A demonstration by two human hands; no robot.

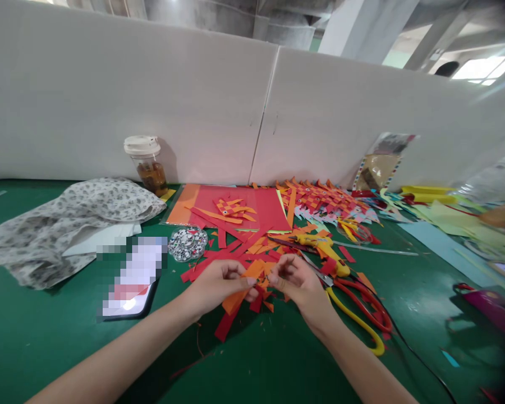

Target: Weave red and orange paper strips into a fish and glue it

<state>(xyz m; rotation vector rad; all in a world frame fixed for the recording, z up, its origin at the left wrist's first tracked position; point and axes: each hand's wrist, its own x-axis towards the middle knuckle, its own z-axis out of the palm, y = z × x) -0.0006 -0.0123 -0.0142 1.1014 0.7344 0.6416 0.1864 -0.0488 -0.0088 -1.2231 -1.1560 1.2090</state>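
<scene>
In my left hand [231, 282], thumb and fingers pinch orange and red paper strips [234, 302] whose ends hang toward the table. Facing it, my right hand [293, 279] is closed in a pinch at the other end of the orange paper; the fingertips cover what exactly it grips. Loose red and orange strips [223, 235] lie heaped just behind both hands. A woven red-and-orange paper fish [230, 209] rests on a red sheet [269, 210]. Beside my right hand are a yellow glue gun [326, 247] and scissors with red handles [372, 308]; a yellow-handled tool [356, 320] lies partly under them.
A round dish of googly eyes [188, 243], a phone [137, 275] and patterned cloth [79, 219] lie to the left. A lidded drink cup [148, 165] stands by the white partition [185, 101]. Several finished woven fish [320, 196] are piled back right. A black cord [412, 350] crosses the right.
</scene>
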